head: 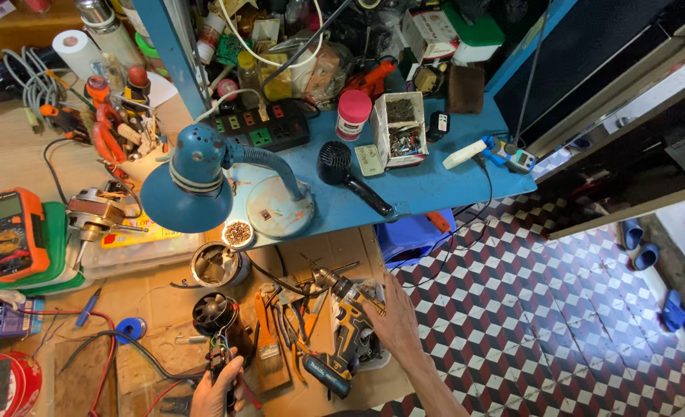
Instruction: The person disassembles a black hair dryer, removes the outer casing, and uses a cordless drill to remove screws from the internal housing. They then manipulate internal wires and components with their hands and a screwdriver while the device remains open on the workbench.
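My left hand (217,390) grips the lower end of a black fan motor housing (217,318) with coloured wires at its base, near the bottom edge of the wooden bench. My right hand (392,320) rests on a teal and black cordless drill (348,328) that lies on the bench with its chuck pointing up-left. Pliers and small hand tools (288,320) lie between the two hands.
A blue desk lamp (192,181) leans over the bench. An orange multimeter (8,232) sits at left, a round metal tin (217,265) above the motor. The blue shelf (435,181) carries a power strip, black hair dryer (346,174) and screw box. Patterned tile floor at right.
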The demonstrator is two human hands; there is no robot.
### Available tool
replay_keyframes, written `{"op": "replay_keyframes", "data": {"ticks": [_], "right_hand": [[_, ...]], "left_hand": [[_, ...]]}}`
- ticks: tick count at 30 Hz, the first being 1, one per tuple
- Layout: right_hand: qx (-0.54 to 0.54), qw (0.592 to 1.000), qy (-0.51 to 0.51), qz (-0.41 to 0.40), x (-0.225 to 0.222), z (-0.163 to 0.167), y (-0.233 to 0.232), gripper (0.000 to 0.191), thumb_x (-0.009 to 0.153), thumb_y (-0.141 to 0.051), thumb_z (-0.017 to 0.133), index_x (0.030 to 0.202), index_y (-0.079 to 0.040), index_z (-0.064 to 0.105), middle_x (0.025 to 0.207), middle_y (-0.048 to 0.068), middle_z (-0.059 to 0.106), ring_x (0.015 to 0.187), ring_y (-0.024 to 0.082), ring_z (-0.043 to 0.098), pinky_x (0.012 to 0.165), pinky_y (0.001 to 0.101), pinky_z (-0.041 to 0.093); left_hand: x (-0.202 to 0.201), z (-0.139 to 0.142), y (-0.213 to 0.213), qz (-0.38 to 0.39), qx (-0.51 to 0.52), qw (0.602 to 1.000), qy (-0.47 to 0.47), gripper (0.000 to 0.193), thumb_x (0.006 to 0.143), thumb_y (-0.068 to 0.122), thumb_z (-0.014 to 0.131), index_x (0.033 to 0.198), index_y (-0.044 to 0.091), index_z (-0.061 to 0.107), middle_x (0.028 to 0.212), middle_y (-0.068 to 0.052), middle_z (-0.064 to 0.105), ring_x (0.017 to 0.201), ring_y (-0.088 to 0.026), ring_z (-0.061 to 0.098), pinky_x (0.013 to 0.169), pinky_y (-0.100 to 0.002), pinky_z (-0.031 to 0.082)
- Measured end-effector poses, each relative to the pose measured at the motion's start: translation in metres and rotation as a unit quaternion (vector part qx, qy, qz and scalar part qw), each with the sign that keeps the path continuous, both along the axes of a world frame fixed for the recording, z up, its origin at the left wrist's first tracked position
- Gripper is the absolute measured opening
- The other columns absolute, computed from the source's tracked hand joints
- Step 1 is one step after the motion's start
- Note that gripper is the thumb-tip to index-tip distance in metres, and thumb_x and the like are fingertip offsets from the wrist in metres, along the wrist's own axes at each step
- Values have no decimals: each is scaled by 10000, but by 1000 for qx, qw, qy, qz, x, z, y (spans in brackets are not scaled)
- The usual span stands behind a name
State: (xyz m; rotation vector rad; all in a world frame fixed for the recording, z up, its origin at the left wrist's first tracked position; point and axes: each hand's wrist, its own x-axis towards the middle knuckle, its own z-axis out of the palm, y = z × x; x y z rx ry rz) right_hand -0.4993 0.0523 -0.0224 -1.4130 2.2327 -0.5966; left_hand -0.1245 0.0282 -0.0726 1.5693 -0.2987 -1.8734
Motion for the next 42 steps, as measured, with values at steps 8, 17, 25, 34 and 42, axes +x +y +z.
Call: {"op": "replay_keyframes", "data": {"ticks": [8, 17, 25, 34, 42], "right_hand": [[6, 997, 43, 58, 39, 9, 22, 785, 850, -300, 736, 1478, 5, 376, 1563, 230, 370, 1449, 403, 348, 1183, 459, 293], [27, 993, 89, 73, 57, 21, 22, 702, 895, -275, 683, 1452, 60, 418, 1538, 244, 381, 1445, 396, 332, 1190, 460, 268], [14, 994, 36, -99, 57, 11, 86, 706, 896, -305, 665, 1487, -9, 415, 1534, 192, 440, 1419, 359, 413, 1161, 440, 345], [72, 947, -85, -302, -23, -6, 168, 581, 935, -308, 634, 1441, -38, 535, 1300, 187, 670, 1184, 313, 675, 1019, 420, 510], [-141, 888, -299, -319, -195, -41, 112, 363, 1040, -216, 515, 1309, 20, 569, 1148, 139, 742, 997, 231, 738, 879, 332, 576]], "left_hand": [[-10, 65, 8, 13, -59, 998, 5, 502, 867, 237, 730, 1299, 37, 568, 793, -38, 556, 583, -128, 509, 451, -279, 393], [11, 67, 24, -48, -92, 992, -72, 354, 872, 268, 755, 1079, 34, 589, 738, -25, 548, 584, -123, 527, 470, -295, 438], [13, 33, 31, -136, -101, 983, -77, 290, 839, 240, 779, 953, 50, 592, 682, -33, 581, 537, -142, 497, 469, -307, 399], [-28, -16, 55, -131, -127, 981, -70, 297, 814, 217, 800, 953, 13, 634, 708, -90, 657, 535, -155, 586, 463, -305, 466], [-89, -16, 74, -95, -142, 984, -48, 336, 801, 149, 768, 1051, 16, 588, 647, -168, 651, 412, -224, 569, 353, -358, 449]]}}
